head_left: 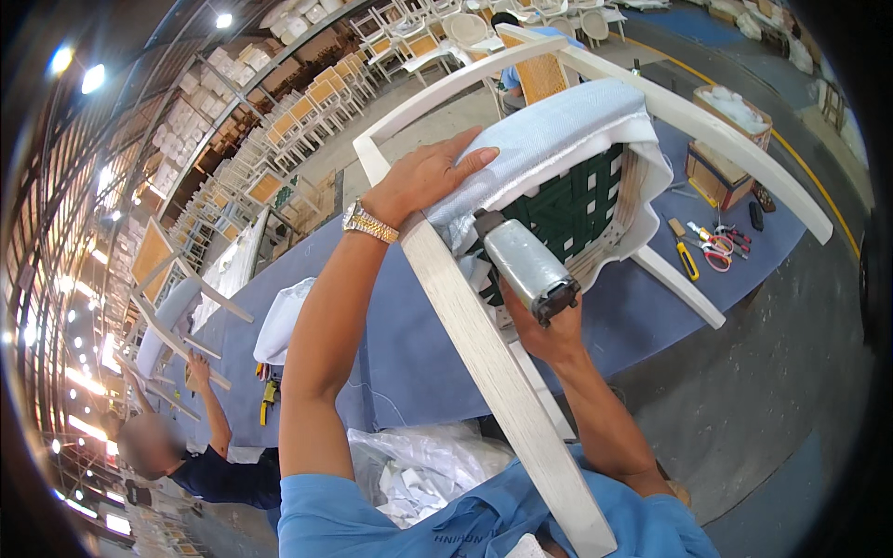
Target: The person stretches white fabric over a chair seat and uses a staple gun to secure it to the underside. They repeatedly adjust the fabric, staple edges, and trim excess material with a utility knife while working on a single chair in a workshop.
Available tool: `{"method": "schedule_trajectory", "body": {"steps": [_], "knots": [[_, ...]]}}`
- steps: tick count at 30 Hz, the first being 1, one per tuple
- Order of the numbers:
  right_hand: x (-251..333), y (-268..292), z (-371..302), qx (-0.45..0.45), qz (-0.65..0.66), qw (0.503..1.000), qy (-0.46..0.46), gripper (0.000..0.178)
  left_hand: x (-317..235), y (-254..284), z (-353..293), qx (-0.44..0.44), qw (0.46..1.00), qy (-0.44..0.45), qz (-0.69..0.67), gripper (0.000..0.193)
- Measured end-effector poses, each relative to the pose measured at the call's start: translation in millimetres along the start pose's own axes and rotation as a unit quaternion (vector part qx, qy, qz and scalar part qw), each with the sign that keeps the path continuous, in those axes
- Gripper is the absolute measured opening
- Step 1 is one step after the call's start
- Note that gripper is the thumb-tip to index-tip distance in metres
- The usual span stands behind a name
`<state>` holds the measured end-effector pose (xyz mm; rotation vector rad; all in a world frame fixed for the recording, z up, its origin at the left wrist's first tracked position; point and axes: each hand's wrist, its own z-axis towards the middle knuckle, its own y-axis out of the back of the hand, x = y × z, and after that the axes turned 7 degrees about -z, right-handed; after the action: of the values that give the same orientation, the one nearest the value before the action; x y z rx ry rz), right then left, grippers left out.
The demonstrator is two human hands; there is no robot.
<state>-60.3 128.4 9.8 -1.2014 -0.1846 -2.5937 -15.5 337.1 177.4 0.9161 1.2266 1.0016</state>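
Note:
A whitewashed wooden armchair (493,358) lies tipped on the blue-covered table, its underside turned toward me. Pale blue fabric covers its seat (558,116), with white lining folded at the edge and dark green woven webbing (572,200) beneath. My left hand (428,177) lies flat on the fabric near the seat's corner, fingers and thumb stretched out. A silver staple gun (524,260) is in my right hand (551,330), whose fingers wrap its handle below the body. Its black nose sits by the seat's lower edge; whether it touches is hard to tell.
Scissors (716,251), a yellow utility knife (686,256) and pliers lie on the table (642,321) at right, near a cardboard box (716,172). At left, a co-worker (209,465) handles another chair (167,316). Plastic wrapping (423,456) bulges at the table's near side.

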Motion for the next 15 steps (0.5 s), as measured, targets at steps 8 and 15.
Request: {"method": "schedule_trajectory", "body": {"steps": [8,15], "knots": [[0,-23,-5,0.024,0.046,0.999,-0.001,0.057,-6,-2,-10,-0.018,0.999,-0.014,0.022,0.081],[3,-23,-2,0.024,0.038,0.999,0.013,0.06,-1,-5,-8,-0.023,0.999,-0.031,0.007,0.085]]}}
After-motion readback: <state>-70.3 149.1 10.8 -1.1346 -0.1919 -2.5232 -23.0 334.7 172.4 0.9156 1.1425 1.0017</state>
